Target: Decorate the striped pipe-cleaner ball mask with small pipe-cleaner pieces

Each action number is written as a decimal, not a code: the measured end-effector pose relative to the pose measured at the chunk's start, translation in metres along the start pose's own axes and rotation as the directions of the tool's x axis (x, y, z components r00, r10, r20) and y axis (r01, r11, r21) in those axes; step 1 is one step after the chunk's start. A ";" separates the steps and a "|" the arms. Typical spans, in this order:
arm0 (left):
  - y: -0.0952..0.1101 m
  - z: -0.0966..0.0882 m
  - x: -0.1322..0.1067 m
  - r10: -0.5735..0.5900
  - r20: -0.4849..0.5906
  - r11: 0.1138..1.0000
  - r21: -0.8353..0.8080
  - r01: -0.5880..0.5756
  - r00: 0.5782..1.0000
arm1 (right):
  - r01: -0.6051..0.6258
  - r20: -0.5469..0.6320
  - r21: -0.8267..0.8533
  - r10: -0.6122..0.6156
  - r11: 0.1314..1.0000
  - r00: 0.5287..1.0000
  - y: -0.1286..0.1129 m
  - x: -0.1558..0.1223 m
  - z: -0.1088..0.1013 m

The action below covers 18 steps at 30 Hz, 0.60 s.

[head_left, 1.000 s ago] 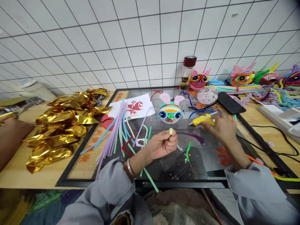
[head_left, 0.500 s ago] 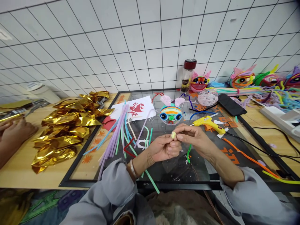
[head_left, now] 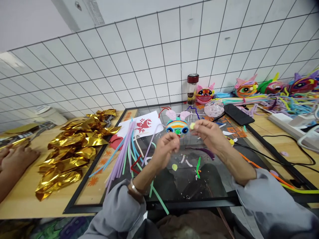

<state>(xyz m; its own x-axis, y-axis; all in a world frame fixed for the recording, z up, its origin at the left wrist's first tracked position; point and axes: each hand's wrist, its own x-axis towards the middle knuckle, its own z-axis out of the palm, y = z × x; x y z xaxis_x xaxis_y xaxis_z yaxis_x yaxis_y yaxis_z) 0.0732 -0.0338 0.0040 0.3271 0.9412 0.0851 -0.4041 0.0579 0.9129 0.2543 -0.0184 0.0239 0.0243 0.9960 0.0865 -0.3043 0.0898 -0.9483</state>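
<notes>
- Pinched in the grip of the right hand (head_left: 209,134) is a small pale yellow-green bead (head_left: 192,125), held at the fingertips, raised above the worktop (head_left: 22,205) and just in front of the striped toy face (head_left: 177,126).
- Left hand (head_left: 166,150) hangs beside it, slightly lower, fingers curled loosely inward; whether its grip holds anything cannot be told.
- Both hands hover over the black-framed glass panel (head_left: 179,186), forearms in grey sleeves (head_left: 117,212) reaching forward from the lower edge; a metal bracelet (head_left: 134,189) sits on the left wrist.
- Directly below the hands on the glass lie a small yellow-green scrap (head_left: 174,167), a green pipe-cleaner piece (head_left: 198,166), a purple strand (head_left: 204,151) and little white bits.
- To the left of the hands a bundle of lilac, blue and green pipe cleaners (head_left: 124,149) fans across the panel, next to a white sheet with a red paper cutout (head_left: 144,124).
- Further left, crumpled gold foil (head_left: 72,149) covers the wooden worktop, and another person's hand (head_left: 17,157) rests near its edge.
- Behind the toy face stand a jar with a red lid (head_left: 192,88), a pink mask (head_left: 204,94), a speckled ball (head_left: 214,108) and a black phone (head_left: 236,114).
- On the right lie more colourful masks (head_left: 274,86), a heap of pipe cleaners, a white power strip (head_left: 291,122) and black cables (head_left: 281,159).
</notes>
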 end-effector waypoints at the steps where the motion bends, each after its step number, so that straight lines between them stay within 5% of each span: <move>1: 0.005 -0.005 0.008 0.205 -0.148 0.976 0.111 -0.190 0.968 | 0.037 -0.082 -0.041 -0.041 0.998 0.996 0.000 0.012 -0.006; 3: 0.012 -0.016 0.027 0.434 -0.312 0.885 0.323 -0.335 0.845 | 0.088 -0.216 -0.207 -0.133 0.974 0.967 0.006 0.033 -0.017; 4: 0.013 -0.022 0.037 0.446 -0.341 0.866 0.396 -0.304 0.828 | 0.090 -0.232 -0.241 -0.148 0.966 0.961 0.011 0.042 -0.020; 10: -0.002 -0.043 0.076 0.161 -0.362 0.900 0.437 0.015 0.918 | 0.147 -0.154 -0.359 -0.214 0.922 0.965 0.044 0.066 -0.027; 18: -0.023 -0.051 0.083 0.096 -0.204 0.945 0.326 -0.024 0.974 | 0.181 -0.039 -0.431 -0.219 0.884 0.975 0.050 0.075 -0.023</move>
<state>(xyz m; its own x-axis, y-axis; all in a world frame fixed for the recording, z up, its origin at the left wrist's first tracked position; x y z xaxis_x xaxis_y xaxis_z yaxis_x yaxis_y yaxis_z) 0.0660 0.0597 -0.0302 0.1053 0.9905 0.0886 -0.1115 -0.0768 0.9908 0.2626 0.0613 -0.0236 0.1269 0.9516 0.2799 0.1459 0.2611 -0.9542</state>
